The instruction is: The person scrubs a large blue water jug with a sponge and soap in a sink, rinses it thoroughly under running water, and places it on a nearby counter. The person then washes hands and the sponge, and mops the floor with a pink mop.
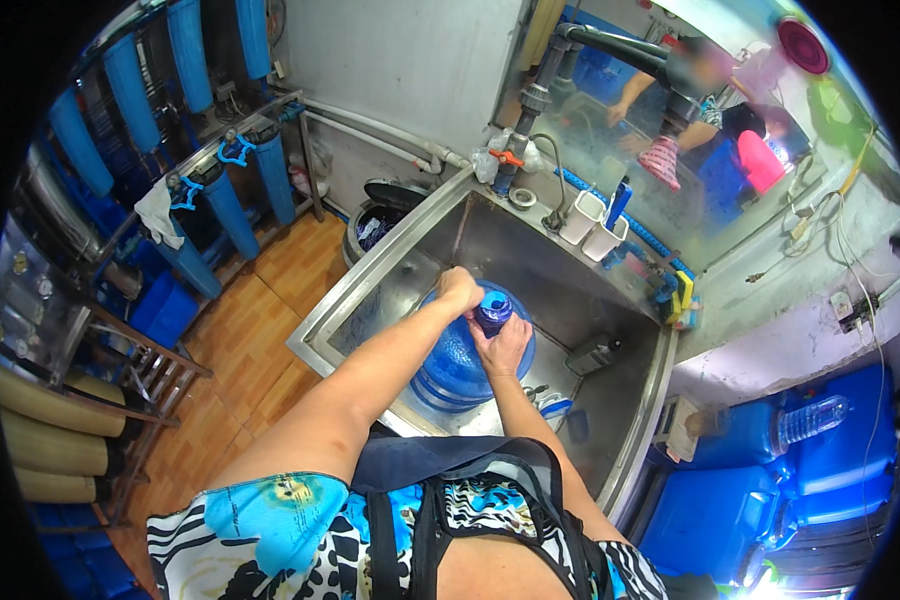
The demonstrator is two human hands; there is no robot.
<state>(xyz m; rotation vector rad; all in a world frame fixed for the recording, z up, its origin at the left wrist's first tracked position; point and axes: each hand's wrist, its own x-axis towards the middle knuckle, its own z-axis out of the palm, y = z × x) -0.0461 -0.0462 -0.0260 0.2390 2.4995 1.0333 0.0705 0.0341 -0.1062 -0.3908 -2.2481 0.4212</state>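
A large round jug of translucent blue plastic (460, 374) is stood upright in a rectangular stainless-steel sink (615, 322). Its neck, apparently wrapped in crinkled dark-purple material (492, 314), is grasped from the near right side by the right hand (507, 346). The left hand (459, 288) is held, fingers curled, at the neck's left; whether anything is pinched there cannot be told. Two white plastic cups (580, 218) are set on the back ledge.

The person's two bare hands (458, 288) showed, with one round blue bottle (448, 362), one steel sink (530, 252), two white holders (583, 217), one orange valve handle (507, 158), one mirror (610, 150) and one bin (351, 245).
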